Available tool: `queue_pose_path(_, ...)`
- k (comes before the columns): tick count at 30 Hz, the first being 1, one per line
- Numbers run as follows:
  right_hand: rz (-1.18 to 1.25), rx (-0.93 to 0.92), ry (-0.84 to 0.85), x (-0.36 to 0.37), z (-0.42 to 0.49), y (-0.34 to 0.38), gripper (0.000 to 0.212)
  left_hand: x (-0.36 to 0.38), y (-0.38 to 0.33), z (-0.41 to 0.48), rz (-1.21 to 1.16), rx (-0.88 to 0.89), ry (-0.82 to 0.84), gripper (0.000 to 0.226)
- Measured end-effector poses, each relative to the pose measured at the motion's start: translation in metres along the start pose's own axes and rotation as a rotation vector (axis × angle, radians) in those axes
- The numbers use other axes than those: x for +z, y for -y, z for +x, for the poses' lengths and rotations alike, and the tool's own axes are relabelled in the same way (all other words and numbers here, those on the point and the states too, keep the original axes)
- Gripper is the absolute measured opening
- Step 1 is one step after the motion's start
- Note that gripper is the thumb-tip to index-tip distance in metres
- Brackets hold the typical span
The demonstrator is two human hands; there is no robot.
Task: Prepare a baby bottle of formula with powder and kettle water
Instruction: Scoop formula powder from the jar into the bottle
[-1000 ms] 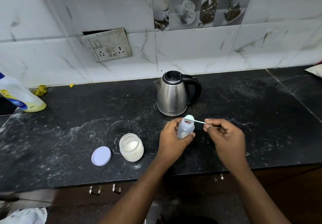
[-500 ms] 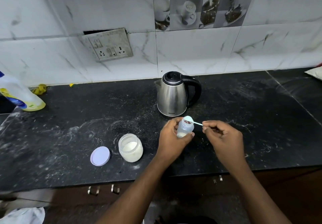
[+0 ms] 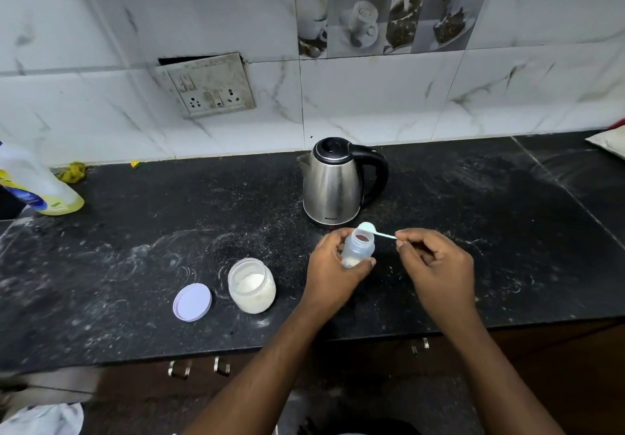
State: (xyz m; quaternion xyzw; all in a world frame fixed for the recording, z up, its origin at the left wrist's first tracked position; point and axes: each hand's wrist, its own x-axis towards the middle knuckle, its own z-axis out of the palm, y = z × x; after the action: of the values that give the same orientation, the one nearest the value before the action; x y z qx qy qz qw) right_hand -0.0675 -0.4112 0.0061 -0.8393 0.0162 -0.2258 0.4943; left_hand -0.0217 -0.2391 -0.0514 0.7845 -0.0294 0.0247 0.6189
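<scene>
My left hand (image 3: 333, 274) grips a small clear baby bottle (image 3: 359, 247), held upright over the black counter (image 3: 135, 265), with some white powder at its bottom. My right hand (image 3: 436, 270) pinches the handle of a pale blue scoop (image 3: 372, 230), whose bowl is turned over the bottle's open mouth. A steel kettle (image 3: 333, 187) with black lid and handle stands just behind the bottle. To the left sits an open clear jar of white formula powder (image 3: 252, 285), with its lilac lid (image 3: 192, 302) lying flat beside it.
A yellow-and-white plastic bottle (image 3: 37, 184) leans at the far left of the counter, near a yellow rag (image 3: 72, 171). A switch and socket plate (image 3: 211, 87) is on the tiled wall. A white packet (image 3: 608, 140) lies at the far right. Drawer handles (image 3: 199, 367) show below the counter edge.
Both hands stay in place with the bottle and scoop. The scoop remains over the bottle's mouth, and powder now shows at the bottle's bottom.
</scene>
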Motion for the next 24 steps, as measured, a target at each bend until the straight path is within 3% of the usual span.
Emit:
queue_pose_path(15,-0.130,-0.133,0.057,-0.0001,-0.0021,-0.0005,0.018,0.0031,0.0029,0.0007,0.008,-0.024,-0.003,0.051)
queue_pose_path(24,-0.169,-0.163,0.004,-0.0024,0.0017,-0.0025,0.017,0.0054,0.0056,0.0024,0.025,-0.020,0.018,0.052)
